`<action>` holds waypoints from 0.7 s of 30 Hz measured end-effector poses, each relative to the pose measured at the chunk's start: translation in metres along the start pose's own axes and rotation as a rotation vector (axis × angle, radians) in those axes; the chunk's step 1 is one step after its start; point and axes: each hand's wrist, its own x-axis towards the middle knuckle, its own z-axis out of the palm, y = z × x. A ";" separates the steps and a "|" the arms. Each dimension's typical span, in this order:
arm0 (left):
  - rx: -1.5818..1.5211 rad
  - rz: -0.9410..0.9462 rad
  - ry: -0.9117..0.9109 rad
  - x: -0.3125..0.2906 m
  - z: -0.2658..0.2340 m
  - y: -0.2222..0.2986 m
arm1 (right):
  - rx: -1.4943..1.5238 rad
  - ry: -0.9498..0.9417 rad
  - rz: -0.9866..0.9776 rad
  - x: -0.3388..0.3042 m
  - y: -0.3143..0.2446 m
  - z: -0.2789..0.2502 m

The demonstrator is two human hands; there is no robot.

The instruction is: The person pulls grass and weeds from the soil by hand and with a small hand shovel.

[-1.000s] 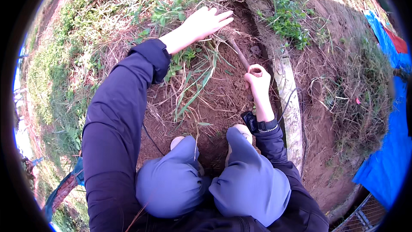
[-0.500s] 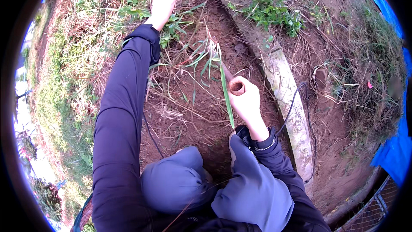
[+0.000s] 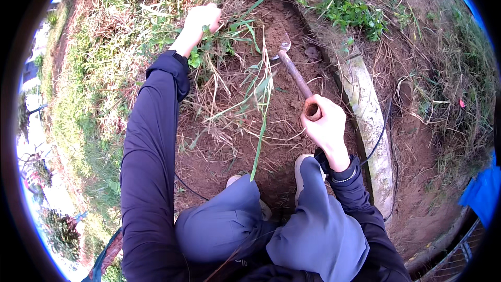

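Observation:
My right hand is closed around the hollow, rusty-brown handle of a sickle. Its small curved metal blade points away from me, close over the bare soil. Farther off to the left, my left hand is closed at the edge of the weeds, with grass coming out beside its fingers. The fingertips are partly hidden. Between my hands, long green and dry grass stalks lean over the dirt, apart from the blade.
A pale stone slab runs along the right of the dug soil, with a dark cable over it. Leafy weeds grow beyond. Thick grass covers the left side. A blue tarp lies at far right, near wire mesh.
My left hand has drawn back slightly toward me, its fingers now more curled. The sickle's blade, earlier hidden behind the grass, now shows clear of it. The view has shifted a little.

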 end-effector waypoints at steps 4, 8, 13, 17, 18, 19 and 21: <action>-0.080 -0.059 0.009 -0.023 0.016 0.024 | -0.337 -0.075 -0.206 -0.002 0.000 -0.025; -0.154 -0.073 0.146 -0.036 0.029 0.038 | -0.536 -0.077 -0.312 0.006 0.010 -0.051; -0.233 -0.200 0.174 -0.040 0.038 0.034 | -0.557 -0.102 -0.396 0.020 0.008 -0.056; -0.283 -0.299 0.079 -0.036 0.032 0.018 | -0.498 -0.015 -0.392 0.038 -0.005 -0.032; -0.283 -0.366 0.007 -0.036 0.029 0.010 | -0.477 0.027 -0.401 0.042 -0.005 -0.022; -0.356 -0.395 -0.024 -0.035 0.030 0.001 | -0.467 0.051 -0.375 0.046 -0.005 -0.011; -0.465 -0.467 -0.084 -0.036 0.029 -0.013 | -0.441 0.094 -0.321 0.054 -0.001 0.020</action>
